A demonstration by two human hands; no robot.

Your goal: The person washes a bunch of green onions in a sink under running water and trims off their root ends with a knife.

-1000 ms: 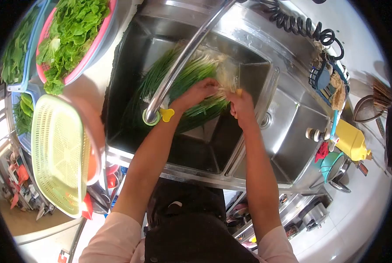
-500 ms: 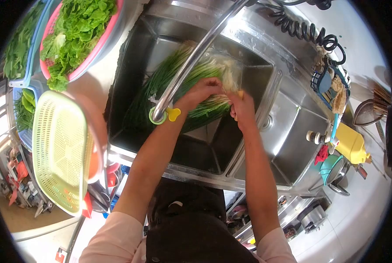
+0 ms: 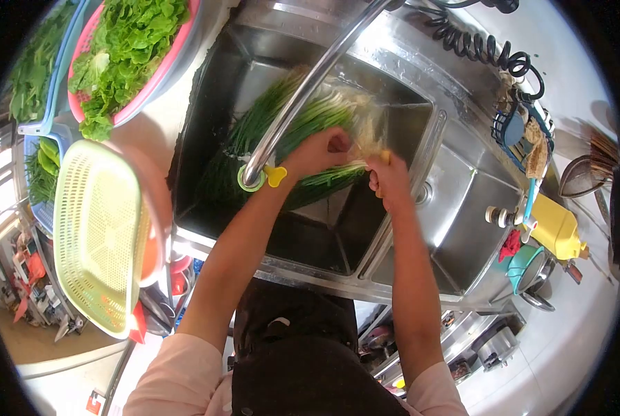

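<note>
A large bunch of green onions (image 3: 320,114) lies in the left sink basin (image 3: 268,239), its green tops to the left and its pale root ends to the right. My left hand (image 3: 317,152) is on the bunch with fingers curled round some stalks near the white ends. Just to its right, my right hand (image 3: 391,182) is closed round a small tool with a yellow handle (image 3: 385,157); its working end is hidden. A few pale stalks reach from the bunch to this hand. Above my left wrist hangs the tap spout (image 3: 289,114) with a yellow tab.
At left stand a pale green plastic basket (image 3: 95,236) and a pink basket (image 3: 76,69) of lettuce (image 3: 129,55). A second metal basin (image 3: 455,208) adjoins on the right. Beyond it are a yellow jug (image 3: 556,225), a strainer (image 3: 579,177) and a coiled black hose (image 3: 476,52).
My right hand has moved slightly right and down, away from my left hand, with the yellow-handled tool in it. My left hand has shifted a little and its fingers have loosened slightly.
</note>
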